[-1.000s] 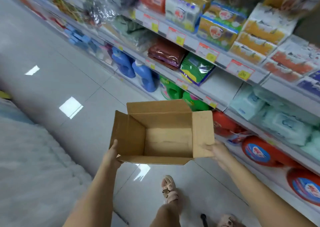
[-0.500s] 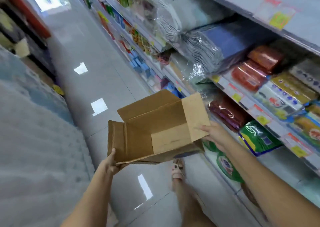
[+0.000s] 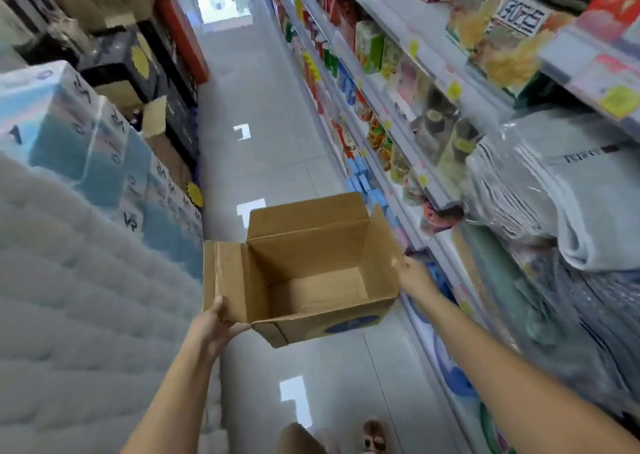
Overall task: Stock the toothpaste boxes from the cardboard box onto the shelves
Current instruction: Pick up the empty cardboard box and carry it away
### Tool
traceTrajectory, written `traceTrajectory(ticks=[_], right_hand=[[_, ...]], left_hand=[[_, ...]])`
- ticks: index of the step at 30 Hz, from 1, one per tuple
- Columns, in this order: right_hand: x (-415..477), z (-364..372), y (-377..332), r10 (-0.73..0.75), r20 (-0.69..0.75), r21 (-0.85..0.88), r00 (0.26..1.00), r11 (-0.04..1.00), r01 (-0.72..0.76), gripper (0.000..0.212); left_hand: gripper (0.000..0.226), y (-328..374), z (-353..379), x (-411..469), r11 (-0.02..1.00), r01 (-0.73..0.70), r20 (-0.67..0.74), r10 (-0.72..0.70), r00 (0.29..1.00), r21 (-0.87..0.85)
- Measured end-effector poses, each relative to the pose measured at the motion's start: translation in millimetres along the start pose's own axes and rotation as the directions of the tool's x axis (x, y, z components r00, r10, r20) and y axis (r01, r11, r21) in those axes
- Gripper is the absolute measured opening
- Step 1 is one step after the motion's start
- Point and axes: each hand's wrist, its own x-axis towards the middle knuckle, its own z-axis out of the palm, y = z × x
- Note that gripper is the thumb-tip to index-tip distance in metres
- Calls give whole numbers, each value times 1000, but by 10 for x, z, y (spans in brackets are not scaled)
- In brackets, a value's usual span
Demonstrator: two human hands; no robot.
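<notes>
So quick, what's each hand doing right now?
Left hand: closed on the box, at its left flap.
Right hand: holding the box's right side.

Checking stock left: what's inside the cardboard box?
Nothing visible inside the cardboard box: bare brown bottom and inner walls, flaps open. The near wall hides a strip of the bottom beside it. Left hand and right hand hold its sides.

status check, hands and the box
Left hand grips cardboard box by its left flap, right hand by its right side. Box open, empty, held over the aisle. Nothing blocking ahead.
</notes>
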Motion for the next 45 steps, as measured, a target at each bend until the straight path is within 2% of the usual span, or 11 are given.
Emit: traceTrajectory(ticks=[7, 10, 14, 15, 19, 22, 28, 34, 37, 39, 45], right_hand=[[1140, 911, -821, 112, -117, -13, 987, 993, -114, 35], [1700, 1188, -1049, 212, -130, 100, 969, 975, -200, 37], [2179, 1447, -1606, 430, -26, 529, 903, 772, -352, 9], [2253, 1525, -1783, 445, 21, 579, 895, 724, -374, 15], [2743, 1999, -2289, 427, 151, 625, 891, 657, -421, 30], [3153, 2418, -2515, 440, 246, 624, 864, 610, -488, 18], [3760, 3000, -3378, 607, 319, 711, 728, 354, -607, 23], [5065, 3567, -4146, 581, 401, 602, 708, 415, -682, 7], [5667, 3806, -4460, 585, 359, 545, 728, 501, -672, 24], [6040, 3983, -4631, 590, 334, 501, 735, 550, -668, 37], [6721, 4604, -5213, 505, 315, 377, 804, 710, -594, 38]], left_hand=[[35, 1261, 492, 725, 982, -83, 91, 99, 991, -173], [28, 1861, 680, 1121, 976, -27, 192, 69, 979, -215], [41, 2565, 1012, 1496, 973, 18, 313, 57, 948, -231], [45, 2722, 1116, 1561, 972, 13, 337, 68, 939, -233], [40, 3296, 1548, 1766, 967, 13, 354, 81, 932, -255], [36, 3685, 1839, 1998, 976, 22, 348, 56, 936, -217], [29, 4390, 2219, 2810, 974, -12, 239, 67, 969, -225], [44, 5219, 2485, 3877, 966, 15, 79, 6, 997, -260], [43, 5592, 2631, 4297, 970, 17, -14, -21, 1000, -242], [39, 5781, 2683, 4546, 982, -8, -73, -5, 997, -186], [40, 6099, 2495, 5322, 994, 25, -178, -7, 984, 102]])
